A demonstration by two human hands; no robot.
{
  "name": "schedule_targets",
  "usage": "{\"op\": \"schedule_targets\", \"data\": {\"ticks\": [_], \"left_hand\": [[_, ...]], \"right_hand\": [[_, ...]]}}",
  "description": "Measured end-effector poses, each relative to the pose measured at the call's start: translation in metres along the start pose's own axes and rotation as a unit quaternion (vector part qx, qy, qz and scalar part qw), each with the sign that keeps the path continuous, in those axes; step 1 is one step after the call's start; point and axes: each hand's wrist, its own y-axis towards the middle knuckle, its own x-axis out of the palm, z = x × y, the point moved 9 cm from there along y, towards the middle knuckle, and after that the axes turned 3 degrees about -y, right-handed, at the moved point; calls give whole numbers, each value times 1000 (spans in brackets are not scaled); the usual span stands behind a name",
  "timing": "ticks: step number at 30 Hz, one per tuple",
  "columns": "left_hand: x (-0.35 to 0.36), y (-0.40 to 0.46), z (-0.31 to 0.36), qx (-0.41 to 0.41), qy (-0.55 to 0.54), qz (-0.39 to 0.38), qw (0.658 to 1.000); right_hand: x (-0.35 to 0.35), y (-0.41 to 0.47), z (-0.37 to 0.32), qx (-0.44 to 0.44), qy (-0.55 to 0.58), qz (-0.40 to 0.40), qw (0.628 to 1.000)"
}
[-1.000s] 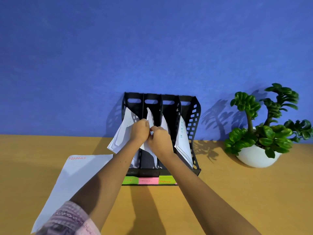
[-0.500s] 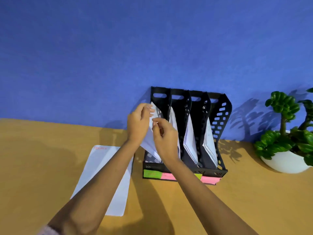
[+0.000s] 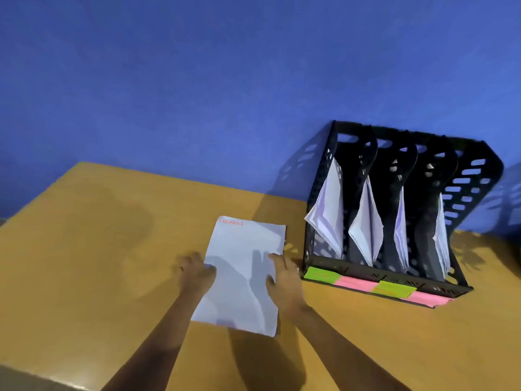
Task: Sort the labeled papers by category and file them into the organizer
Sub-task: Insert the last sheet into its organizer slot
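Note:
A white sheet with "FINANCE" in red at its top [image 3: 245, 266] lies flat on the wooden table, left of the black four-slot organizer [image 3: 476, 176]. My left hand [image 3: 197, 273] grips the sheet's left edge. My right hand [image 3: 283, 277] grips its right edge, thumb on top. Each organizer slot holds folded white papers: the first [image 3: 327, 215], second [image 3: 366, 224], third [image 3: 400, 230] and fourth [image 3: 441, 235]. Green and pink sticky labels [image 3: 375, 285] run along the organizer's front base; their writing is too small to read.
The organizer stands against a blue wall [image 3: 197, 80] at the table's back right. The table's [image 3: 84, 249] left edge and near-left corner are in view, with bare wood left of the sheet.
Both hands left the papers in the organizer's left slots and came down to the FINANCE sheet on the table. The view swung left, so the plant is out of sight.

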Motion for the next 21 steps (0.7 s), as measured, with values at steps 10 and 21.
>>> {"op": "schedule_targets", "data": {"ticks": [10,21], "left_hand": [[8,4,7,28,-223,-72,972],[-13,3,30,75,-443,-240,860]], "right_hand": [[15,9,39,166,131,-2,977],[-17,20,23,139,466,23,873]]}}
